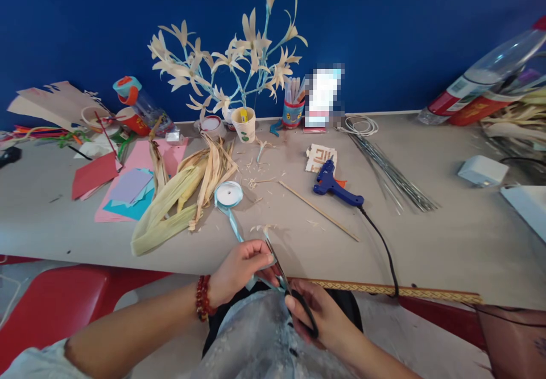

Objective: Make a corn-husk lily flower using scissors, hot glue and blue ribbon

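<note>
Lap cloth point(243, 333) at bottom centre. Above it I have the right hand point(326, 313) gripping black scissors point(288, 285), blades aimed up-left; left hand point(239, 268) pinches blue ribbon point(234, 224), lower centre, beside the blades. Ribbon runs up to its roll point(230, 201), mid-frame, near corn husks point(210, 180). Glue gun point(335, 186) right of centre, wooden stick point(319, 210) to its lower left. Upper centre, I see pale flowers point(252, 42) rising from a paper cup point(244, 131), blue wall point(384, 32) behind.

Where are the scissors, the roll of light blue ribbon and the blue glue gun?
Scissors point(281, 272): head view, on the blades.
Roll of light blue ribbon point(224, 192): head view, on its white upper face.
Blue glue gun point(334, 186): head view, on its body.
</note>
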`<state>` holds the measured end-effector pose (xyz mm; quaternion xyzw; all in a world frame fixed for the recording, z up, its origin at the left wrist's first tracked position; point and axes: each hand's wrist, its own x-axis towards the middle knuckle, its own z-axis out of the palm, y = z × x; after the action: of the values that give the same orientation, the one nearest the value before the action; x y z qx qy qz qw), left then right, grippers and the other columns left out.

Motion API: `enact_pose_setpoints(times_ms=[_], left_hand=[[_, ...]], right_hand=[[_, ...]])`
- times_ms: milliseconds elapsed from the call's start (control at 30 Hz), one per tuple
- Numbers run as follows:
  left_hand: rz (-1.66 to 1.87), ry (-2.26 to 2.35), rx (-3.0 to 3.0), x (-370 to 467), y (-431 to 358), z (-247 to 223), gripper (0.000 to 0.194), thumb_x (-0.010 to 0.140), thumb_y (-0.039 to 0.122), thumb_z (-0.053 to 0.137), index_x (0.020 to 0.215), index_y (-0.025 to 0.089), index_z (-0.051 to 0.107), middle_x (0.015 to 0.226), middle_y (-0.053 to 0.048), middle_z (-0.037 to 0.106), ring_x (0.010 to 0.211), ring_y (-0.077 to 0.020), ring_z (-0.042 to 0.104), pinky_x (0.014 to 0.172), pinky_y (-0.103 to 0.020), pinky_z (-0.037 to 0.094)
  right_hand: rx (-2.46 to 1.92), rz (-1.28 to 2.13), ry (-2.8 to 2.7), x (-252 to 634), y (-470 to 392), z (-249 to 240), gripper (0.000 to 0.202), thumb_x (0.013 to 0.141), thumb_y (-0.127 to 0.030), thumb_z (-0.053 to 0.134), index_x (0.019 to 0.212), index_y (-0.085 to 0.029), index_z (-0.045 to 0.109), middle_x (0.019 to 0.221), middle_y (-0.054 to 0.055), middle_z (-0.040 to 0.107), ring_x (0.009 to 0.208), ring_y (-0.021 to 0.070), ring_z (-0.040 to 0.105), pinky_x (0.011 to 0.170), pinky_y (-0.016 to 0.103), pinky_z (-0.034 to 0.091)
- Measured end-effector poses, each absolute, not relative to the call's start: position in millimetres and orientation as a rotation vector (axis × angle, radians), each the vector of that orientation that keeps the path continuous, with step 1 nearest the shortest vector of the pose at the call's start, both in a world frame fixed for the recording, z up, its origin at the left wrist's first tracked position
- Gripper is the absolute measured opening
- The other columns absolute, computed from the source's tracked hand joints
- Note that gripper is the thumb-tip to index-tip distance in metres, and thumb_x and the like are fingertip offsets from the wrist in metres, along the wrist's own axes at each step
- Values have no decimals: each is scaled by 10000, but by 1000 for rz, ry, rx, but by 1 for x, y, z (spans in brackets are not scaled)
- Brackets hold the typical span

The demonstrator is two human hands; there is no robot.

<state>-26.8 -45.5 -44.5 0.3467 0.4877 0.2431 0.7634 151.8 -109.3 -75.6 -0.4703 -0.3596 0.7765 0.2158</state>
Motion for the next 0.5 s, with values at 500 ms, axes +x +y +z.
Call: enact_pose_setpoints(times_ms=[500], left_hand=[[542,1068,751,-27,-48,-46,281,740,394,682,682,158,541,691,-24,680,572,-130,636,641,-265,478]], right_hand=[[-1272,2116,-963,150,-110,-73,576,673,-745,613,705,-218,381,452,-118,334,304,32,295,342,191,195]])
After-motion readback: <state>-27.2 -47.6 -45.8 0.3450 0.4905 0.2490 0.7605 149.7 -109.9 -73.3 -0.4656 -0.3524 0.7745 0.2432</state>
